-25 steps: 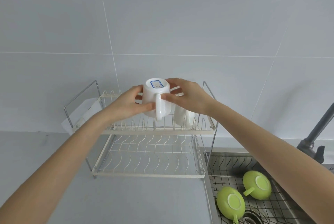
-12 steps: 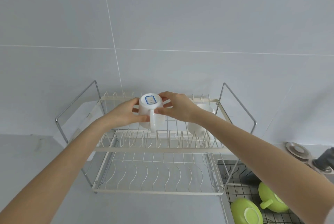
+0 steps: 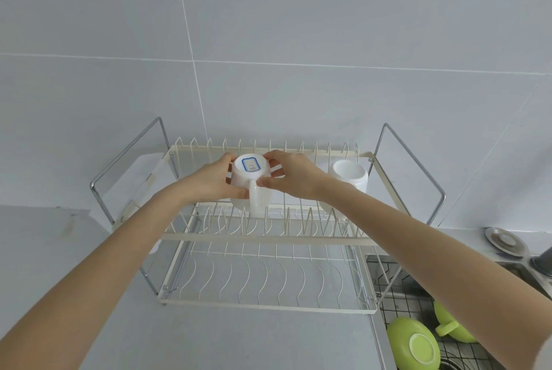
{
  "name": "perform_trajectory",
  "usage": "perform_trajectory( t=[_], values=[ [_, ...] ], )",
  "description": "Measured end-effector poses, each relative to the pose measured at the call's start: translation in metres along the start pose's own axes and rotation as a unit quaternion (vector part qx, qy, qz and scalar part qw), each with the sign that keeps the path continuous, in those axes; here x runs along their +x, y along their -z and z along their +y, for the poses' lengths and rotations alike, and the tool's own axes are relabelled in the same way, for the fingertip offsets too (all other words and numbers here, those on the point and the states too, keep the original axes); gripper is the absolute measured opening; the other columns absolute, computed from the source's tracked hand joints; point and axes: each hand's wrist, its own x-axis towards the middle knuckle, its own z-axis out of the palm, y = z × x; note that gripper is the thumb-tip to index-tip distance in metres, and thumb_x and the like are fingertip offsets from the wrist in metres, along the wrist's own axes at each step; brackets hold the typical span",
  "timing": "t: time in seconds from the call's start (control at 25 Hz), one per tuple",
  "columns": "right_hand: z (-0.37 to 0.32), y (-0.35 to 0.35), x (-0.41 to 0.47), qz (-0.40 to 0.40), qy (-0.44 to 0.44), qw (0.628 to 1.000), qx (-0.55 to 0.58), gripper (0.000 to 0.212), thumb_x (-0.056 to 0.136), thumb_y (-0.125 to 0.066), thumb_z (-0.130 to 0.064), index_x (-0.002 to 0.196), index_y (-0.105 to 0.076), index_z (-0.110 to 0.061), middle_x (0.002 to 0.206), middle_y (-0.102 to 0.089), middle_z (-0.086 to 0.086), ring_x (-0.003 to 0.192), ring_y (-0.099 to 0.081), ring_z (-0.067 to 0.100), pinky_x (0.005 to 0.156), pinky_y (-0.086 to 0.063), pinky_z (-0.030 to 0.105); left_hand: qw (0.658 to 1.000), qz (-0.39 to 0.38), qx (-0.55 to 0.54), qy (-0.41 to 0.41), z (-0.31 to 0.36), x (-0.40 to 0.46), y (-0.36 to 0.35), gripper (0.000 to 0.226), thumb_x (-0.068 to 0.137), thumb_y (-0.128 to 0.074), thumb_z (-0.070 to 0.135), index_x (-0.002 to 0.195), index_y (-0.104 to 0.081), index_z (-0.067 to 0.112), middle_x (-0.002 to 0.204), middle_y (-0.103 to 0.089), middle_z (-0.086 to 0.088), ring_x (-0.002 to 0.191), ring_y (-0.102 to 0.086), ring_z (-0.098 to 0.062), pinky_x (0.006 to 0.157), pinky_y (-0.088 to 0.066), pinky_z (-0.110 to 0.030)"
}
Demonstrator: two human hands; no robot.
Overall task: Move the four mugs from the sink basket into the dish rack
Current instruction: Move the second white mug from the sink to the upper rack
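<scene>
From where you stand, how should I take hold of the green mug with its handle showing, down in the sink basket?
The green mug lies upside down in the sink basket, handle pointing left toward the other green mug. Come from above and pinch the handle, or grip across the domed body; the right forearm hides its far side.

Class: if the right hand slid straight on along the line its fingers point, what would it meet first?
The right hand points leftward at the upside-down white mug, which its fingers already touch; beyond is the left hand.

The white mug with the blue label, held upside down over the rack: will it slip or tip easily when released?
The white mug with the blue label looks glossy, so probably slippery if wet. Inverted on thin wire prongs of the dish rack, it may wobble. Likely rigid and breakable.
</scene>
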Motion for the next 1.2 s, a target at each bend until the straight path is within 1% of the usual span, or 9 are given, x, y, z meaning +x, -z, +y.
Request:
perform_trajectory(
  t=[0.28,0.4,0.52,0.64,0.76,0.84,0.92,1.04,1.2],
  values=[
    [0.002,0.005,-0.007,0.002,-0.013,1.000,0.000,0.053,0.083,-0.063,-0.026,0.130,-0.045,-0.010,0.127,-0.057,0.008,0.108,-0.061,0.022,0.098,-0.047,0.033,0.999,-0.020,0.030,-0.001,0.004,0.001,-0.002,0.071,0.074,-0.071,0.027,0.131,-0.031,0.020,0.131,-0.047,0.001,0.107,-0.056,-0.019,0.089,-0.043,-0.029],
    [0.003,0.005,-0.008,0.004,-0.017,1.000,-0.006,0.054,0.084,-0.063,-0.027,0.131,-0.043,-0.009,0.128,-0.057,0.009,0.110,-0.059,0.023,0.097,-0.046,0.032,0.999,-0.025,0.036,-0.001,0.004,0.002,-0.003,0.070,0.074,-0.071,0.027,0.132,-0.031,0.022,0.133,-0.047,0.001,0.111,-0.055,-0.021,0.095,-0.045,-0.034],
    [0.003,0.005,-0.008,-0.008,-0.020,0.999,-0.027,0.057,0.084,-0.062,-0.029,0.133,-0.041,-0.009,0.130,-0.055,0.010,0.114,-0.057,0.024,0.100,-0.045,0.034,0.999,-0.032,0.038,-0.001,0.005,0.001,-0.002,0.072,0.075,-0.070,0.027,0.134,-0.030,0.024,0.134,-0.048,0.001,0.115,-0.054,-0.021,0.098,-0.044,-0.036],
    [0.003,0.010,-0.011,-0.033,-0.019,0.996,-0.081,0.061,0.087,-0.058,-0.030,0.138,-0.033,-0.007,0.137,-0.050,0.012,0.125,-0.048,0.026,0.105,-0.040,0.036,0.997,-0.051,0.059,0.006,0.007,-0.004,0.003,0.073,0.076,-0.069,0.025,0.136,-0.027,0.025,0.139,-0.044,0.001,0.124,-0.047,-0.021,0.105,-0.039,-0.037],
    [0.001,0.020,-0.022,-0.047,-0.015,0.989,-0.140,0.065,0.091,-0.051,-0.032,0.144,-0.021,-0.009,0.148,-0.037,0.009,0.137,-0.033,0.026,0.110,-0.030,0.035,0.990,-0.058,0.127,0.008,0.016,-0.013,0.009,0.071,0.083,-0.060,0.021,0.141,-0.019,0.020,0.148,-0.034,-0.005,0.134,-0.036,-0.024,0.112,-0.031,-0.036],
    [-0.003,0.029,-0.034,-0.046,-0.004,0.984,-0.174,0.064,0.092,-0.048,-0.033,0.145,-0.019,-0.010,0.152,-0.031,0.009,0.140,-0.026,0.025,0.113,-0.025,0.035,0.981,-0.037,0.192,0.005,0.030,-0.024,0.013,0.071,0.088,-0.052,0.021,0.144,-0.010,0.014,0.153,-0.025,-0.008,0.138,-0.030,-0.025,0.111,-0.026,-0.031],
    [-0.008,0.039,-0.049,-0.035,0.012,0.977,-0.210,0.064,0.092,-0.047,-0.033,0.145,-0.018,-0.011,0.152,-0.029,0.010,0.142,-0.022,0.025,0.115,-0.021,0.036,0.973,-0.013,0.232,-0.008,0.047,-0.036,0.016,0.068,0.090,-0.047,0.024,0.144,-0.008,0.010,0.154,-0.021,-0.010,0.139,-0.028,-0.025,0.110,-0.025,-0.029],
    [-0.014,0.057,-0.077,0.006,0.037,0.964,-0.264,0.064,0.092,-0.046,-0.036,0.146,-0.018,-0.014,0.154,-0.027,0.007,0.144,-0.015,0.024,0.118,-0.013,0.037,0.960,0.026,0.277,-0.029,0.074,-0.057,0.018,0.067,0.091,-0.044,0.033,0.144,-0.010,0.009,0.154,-0.019,-0.010,0.140,-0.024,-0.025,0.114,-0.023,-0.033],
    [-0.009,0.079,-0.120,0.052,0.034,0.952,-0.299,0.067,0.091,-0.046,-0.040,0.146,-0.015,-0.018,0.157,-0.015,0.007,0.146,-0.003,0.025,0.119,-0.003,0.041,0.939,0.089,0.324,-0.067,0.109,-0.080,0.005,0.069,0.091,-0.038,0.043,0.144,-0.009,0.010,0.156,-0.011,-0.007,0.144,-0.013,-0.022,0.117,-0.018,-0.041]
  ],
)
